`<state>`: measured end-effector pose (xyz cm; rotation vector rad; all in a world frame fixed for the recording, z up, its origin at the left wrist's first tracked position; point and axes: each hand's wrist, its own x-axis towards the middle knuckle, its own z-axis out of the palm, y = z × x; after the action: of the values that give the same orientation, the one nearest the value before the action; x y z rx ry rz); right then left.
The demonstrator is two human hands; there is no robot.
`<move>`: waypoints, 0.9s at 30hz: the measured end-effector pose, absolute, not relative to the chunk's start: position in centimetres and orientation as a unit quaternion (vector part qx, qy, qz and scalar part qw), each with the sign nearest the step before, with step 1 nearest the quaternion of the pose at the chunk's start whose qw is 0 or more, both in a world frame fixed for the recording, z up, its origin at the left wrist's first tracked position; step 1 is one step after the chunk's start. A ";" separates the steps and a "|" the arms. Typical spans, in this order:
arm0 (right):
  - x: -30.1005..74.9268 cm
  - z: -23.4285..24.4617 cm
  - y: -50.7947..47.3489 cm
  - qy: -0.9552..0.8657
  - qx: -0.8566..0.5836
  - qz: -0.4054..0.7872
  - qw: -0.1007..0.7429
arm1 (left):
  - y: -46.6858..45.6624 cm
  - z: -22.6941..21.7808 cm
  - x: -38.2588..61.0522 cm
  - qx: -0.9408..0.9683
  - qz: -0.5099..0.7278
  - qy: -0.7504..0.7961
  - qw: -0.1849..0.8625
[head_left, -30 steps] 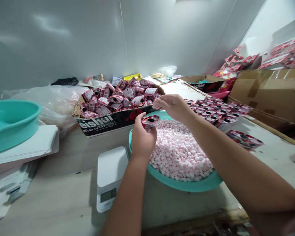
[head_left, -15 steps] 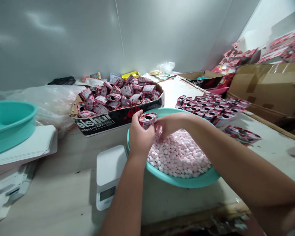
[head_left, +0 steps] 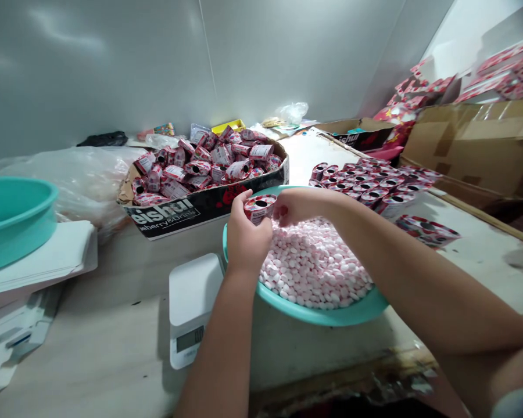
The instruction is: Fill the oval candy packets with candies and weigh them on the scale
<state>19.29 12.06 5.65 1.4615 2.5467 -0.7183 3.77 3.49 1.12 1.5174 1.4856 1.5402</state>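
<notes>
My left hand is closed round a small red-and-white printed carton, upright, with a dark round hole in its top. Just right of that carton, my right hand has its fingers curled together, and whatever they hold is hidden. Both hands are over the far left side of a turquoise basin. Small pale pink and white candies fill much of it. Left of the basin lies a white digital scale, its display partly covered by my left forearm.
A black open cardboard box behind the scale is heaped with similar cartons. More cartons stand in rows right of the basin. Another turquoise basin sits at the left on white sheets. A large brown box stands at the right.
My right hand has risen from the candies to the level of the carton's top. My left hand still holds the carton in about the same place. The view has shifted slightly.
</notes>
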 end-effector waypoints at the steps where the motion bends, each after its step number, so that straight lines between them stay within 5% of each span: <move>1: 19.6 5.9 12.3 0.841 0.494 -0.219 0.037 | 3.5 1.1 3.8 0.558 0.569 0.547 0.257; 8: 21.0 6.3 13.5 0.818 0.521 -0.152 -0.192 | 3.2 1.5 3.9 0.554 0.554 0.555 0.278; 13: 19.9 5.5 13.3 0.758 0.439 -0.296 -0.382 | 3.4 1.2 3.8 0.568 0.541 0.555 0.277; 27: 17.6 5.9 11.0 0.730 0.348 -0.430 -0.401 | 3.4 1.0 3.6 0.589 0.560 0.517 0.268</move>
<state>17.58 11.03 5.88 1.5081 3.1601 -1.8631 3.56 3.42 0.99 1.5885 1.3957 1.5094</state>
